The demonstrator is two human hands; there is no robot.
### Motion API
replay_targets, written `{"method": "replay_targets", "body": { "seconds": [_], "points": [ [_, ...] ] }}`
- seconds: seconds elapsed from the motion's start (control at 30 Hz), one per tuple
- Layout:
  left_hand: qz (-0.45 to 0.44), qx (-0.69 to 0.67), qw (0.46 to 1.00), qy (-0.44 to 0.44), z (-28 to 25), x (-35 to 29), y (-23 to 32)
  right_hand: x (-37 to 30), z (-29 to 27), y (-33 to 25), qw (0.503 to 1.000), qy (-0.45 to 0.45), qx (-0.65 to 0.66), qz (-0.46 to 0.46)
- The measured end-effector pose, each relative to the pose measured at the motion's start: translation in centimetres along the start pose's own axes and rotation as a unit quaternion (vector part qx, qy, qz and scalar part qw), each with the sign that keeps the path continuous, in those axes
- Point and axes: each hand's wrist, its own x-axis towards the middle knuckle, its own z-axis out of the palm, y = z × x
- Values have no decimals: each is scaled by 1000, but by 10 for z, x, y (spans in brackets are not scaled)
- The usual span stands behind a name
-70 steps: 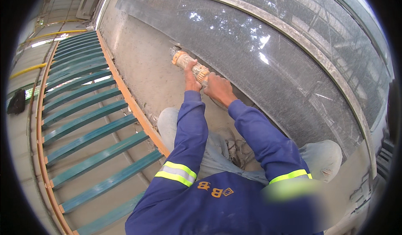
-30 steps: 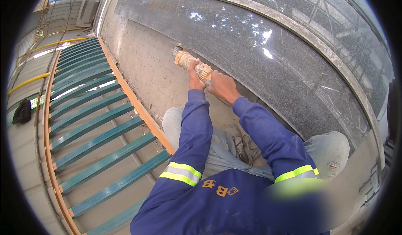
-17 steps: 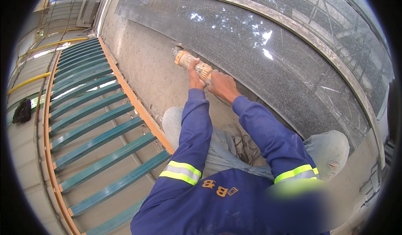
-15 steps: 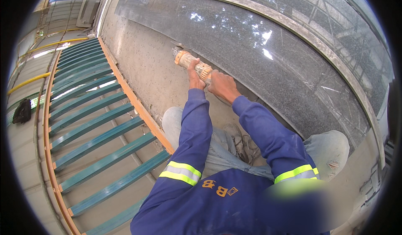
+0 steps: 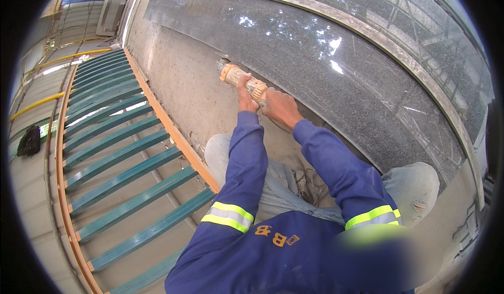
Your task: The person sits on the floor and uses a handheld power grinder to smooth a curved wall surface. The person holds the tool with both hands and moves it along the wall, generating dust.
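Observation:
A dusty angle grinder (image 5: 229, 74), beige with orange parts, is gripped in both my hands. My left hand (image 5: 245, 97) wraps round the middle of its body, thumb on top. Behind it, my right hand (image 5: 282, 108) is closed on the rear end. The grinder's head meets the lower edge of a dark, speckled stone slab (image 5: 320, 79); whether its disc touches the edge is too small to tell. Light and branches reflect in the slab's polished face.
On the left lies a ladder-like frame (image 5: 170, 129) with orange rails and green slats. A pale strip (image 5: 367, 29) runs along the slab's far side, with another glossy dark surface beyond it. My bent knees flank my arms. Yellow pipes (image 5: 39, 103) and a black bag-like item (image 5: 29, 141) are at far left.

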Motion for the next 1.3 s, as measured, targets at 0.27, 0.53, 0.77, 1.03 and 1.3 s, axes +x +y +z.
{"method": "replay_targets", "body": {
  "seconds": [0.27, 0.53, 0.77, 1.03, 1.3],
  "points": [
    [-4, 3, 1000, 4, -2, 0, -2, -2, -5, -1, 999, -36, 8, 25],
    [-11, -1, 1000, -8, -5, -2, -2, -8, -5, -1, 999, -23, 17, 15],
    [7, 7, 1000, -5, 1, -1, -3, -3, -4, 3, 1000, -18, 17, 13],
    [-11, -8, 1000, -2, -7, 4, -5, -7, -9, -1, 999, -37, 14, 21],
    [0, -8, 1000, -3, 2, -9, -6, -9, -8, 2, 999, -36, 13, 30]
  ]
}}
